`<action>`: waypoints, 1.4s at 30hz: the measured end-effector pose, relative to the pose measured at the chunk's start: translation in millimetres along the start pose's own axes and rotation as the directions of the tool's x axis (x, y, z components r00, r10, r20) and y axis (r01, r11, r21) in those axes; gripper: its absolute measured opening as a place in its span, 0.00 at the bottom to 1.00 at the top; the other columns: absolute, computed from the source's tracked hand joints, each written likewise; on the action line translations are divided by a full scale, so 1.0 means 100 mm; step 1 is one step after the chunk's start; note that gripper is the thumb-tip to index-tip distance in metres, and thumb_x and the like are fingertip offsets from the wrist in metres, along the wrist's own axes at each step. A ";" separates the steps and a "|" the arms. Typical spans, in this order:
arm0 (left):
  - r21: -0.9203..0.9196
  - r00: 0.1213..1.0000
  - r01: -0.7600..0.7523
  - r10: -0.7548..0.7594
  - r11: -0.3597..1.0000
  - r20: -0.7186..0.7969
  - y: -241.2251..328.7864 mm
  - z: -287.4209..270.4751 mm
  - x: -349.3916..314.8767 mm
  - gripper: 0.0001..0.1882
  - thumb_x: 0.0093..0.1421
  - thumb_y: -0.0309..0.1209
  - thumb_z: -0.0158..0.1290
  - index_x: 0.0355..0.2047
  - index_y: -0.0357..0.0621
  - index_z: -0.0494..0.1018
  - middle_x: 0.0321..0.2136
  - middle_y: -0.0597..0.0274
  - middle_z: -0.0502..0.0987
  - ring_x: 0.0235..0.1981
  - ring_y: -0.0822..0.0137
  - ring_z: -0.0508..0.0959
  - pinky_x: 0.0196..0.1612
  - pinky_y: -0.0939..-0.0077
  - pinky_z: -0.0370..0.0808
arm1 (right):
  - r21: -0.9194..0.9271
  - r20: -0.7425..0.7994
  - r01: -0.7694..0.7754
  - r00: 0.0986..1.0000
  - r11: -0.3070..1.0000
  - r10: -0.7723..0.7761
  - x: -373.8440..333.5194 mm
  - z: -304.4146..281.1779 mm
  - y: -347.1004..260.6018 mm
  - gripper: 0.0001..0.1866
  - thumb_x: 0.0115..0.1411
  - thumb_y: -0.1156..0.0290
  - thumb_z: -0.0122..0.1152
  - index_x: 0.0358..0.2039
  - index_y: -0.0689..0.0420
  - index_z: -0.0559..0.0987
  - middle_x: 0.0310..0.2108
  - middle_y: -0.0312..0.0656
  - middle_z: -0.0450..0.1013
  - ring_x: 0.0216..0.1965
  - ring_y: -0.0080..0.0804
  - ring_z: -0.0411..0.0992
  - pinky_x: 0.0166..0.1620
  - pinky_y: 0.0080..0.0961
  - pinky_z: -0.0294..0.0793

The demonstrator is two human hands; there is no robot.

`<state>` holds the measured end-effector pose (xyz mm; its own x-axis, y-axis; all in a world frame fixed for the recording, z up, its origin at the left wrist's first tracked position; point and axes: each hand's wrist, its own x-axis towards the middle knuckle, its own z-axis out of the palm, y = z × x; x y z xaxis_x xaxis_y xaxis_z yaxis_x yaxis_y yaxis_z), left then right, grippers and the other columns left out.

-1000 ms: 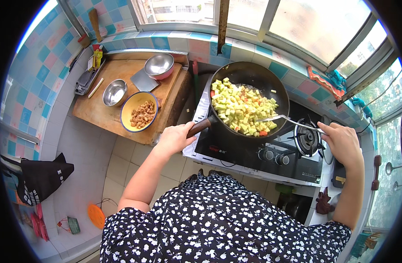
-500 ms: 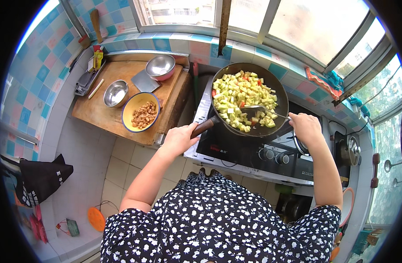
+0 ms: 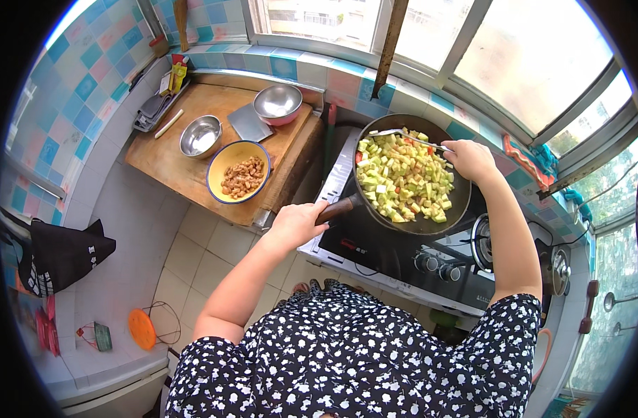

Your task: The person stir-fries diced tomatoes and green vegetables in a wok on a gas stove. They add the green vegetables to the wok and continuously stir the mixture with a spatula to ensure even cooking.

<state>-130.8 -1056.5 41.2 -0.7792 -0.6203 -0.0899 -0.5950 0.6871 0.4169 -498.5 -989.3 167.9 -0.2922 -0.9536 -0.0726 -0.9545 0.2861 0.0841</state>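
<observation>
Hands [image 3: 296,226] on wok handle [image 3: 340,208]; on spatula [image 3: 389,132]

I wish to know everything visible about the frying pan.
Round, deep and dark, the frying pan looks metal. Its brown handle, apparently wooden, is gripped by the left hand. It sits upright over the left of the gas stove, holding diced green and reddish food, a metal spatula near its far edge.

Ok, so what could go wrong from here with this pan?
The right hand grips the metal spatula close to the pan, so heat or steam might catch the fingers if the pan is hot. Diced food reaches near the rim, so a hard stir could spill some. The yellow bowl sits near the edge of the wooden board; a stray bump might tip it.
</observation>
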 end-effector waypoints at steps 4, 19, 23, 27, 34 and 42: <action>0.015 0.996 -0.057 0.058 0.998 -0.069 -0.07 0.07 0.01 0.21 0.55 0.41 0.58 0.47 0.50 0.69 0.32 0.55 0.79 0.35 0.52 0.80 0.38 0.57 0.76 | -0.106 0.022 0.201 0.980 0.974 -0.199 -0.17 -0.17 -0.14 0.15 0.63 0.61 0.53 0.49 0.49 0.76 0.39 0.40 0.76 0.44 0.40 0.75 0.45 0.38 0.73; 0.043 0.999 -0.039 0.040 0.998 -0.033 -0.06 0.02 -0.01 0.23 0.56 0.43 0.58 0.49 0.51 0.68 0.36 0.55 0.79 0.38 0.52 0.79 0.40 0.57 0.75 | -0.191 -0.008 0.026 1.000 0.981 -0.029 -1.77 -0.76 0.07 0.15 0.59 0.65 0.58 0.46 0.53 0.79 0.31 0.40 0.75 0.36 0.39 0.75 0.40 0.35 0.73; 0.059 0.995 -0.072 0.076 0.996 -0.068 -0.06 0.03 -0.01 0.23 0.55 0.41 0.58 0.49 0.50 0.68 0.35 0.55 0.79 0.36 0.53 0.80 0.39 0.58 0.76 | -0.193 0.181 0.027 0.983 0.981 0.008 -1.92 -0.72 0.08 0.11 0.59 0.65 0.58 0.40 0.54 0.80 0.31 0.43 0.77 0.37 0.41 0.76 0.39 0.37 0.73; 0.059 0.991 -0.095 0.100 0.994 -0.087 -0.02 0.04 0.03 0.22 0.55 0.40 0.58 0.48 0.50 0.68 0.34 0.56 0.80 0.36 0.53 0.80 0.39 0.58 0.77 | -0.248 0.147 -0.015 0.988 0.969 0.053 -1.70 -0.09 -0.02 0.07 0.59 0.65 0.58 0.33 0.54 0.80 0.30 0.42 0.77 0.35 0.42 0.77 0.39 0.36 0.74; 0.070 0.995 -0.064 0.069 0.995 -0.070 0.05 0.07 -0.01 0.23 0.56 0.40 0.58 0.49 0.50 0.67 0.35 0.56 0.80 0.37 0.53 0.80 0.39 0.58 0.76 | -0.158 -0.049 -0.058 0.998 0.986 0.050 -1.50 0.20 0.13 0.11 0.60 0.61 0.57 0.29 0.55 0.79 0.27 0.44 0.77 0.34 0.44 0.76 0.39 0.40 0.73; 0.017 0.999 -0.032 0.032 0.999 0.003 0.17 -0.11 -0.07 0.22 0.55 0.37 0.56 0.49 0.50 0.68 0.32 0.55 0.79 0.36 0.53 0.80 0.40 0.57 0.75 | -0.364 -0.042 -0.245 0.968 0.899 0.246 -1.18 -0.49 0.51 0.16 0.64 0.60 0.53 0.29 0.57 0.81 0.30 0.46 0.79 0.38 0.43 0.78 0.41 0.38 0.75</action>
<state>-133.6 -1044.7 58.6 -0.7986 -0.5967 -0.0787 -0.5728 0.7133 0.4038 -510.0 -867.1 229.0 -0.5156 -0.8568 -0.0076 -0.7647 0.4562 0.4551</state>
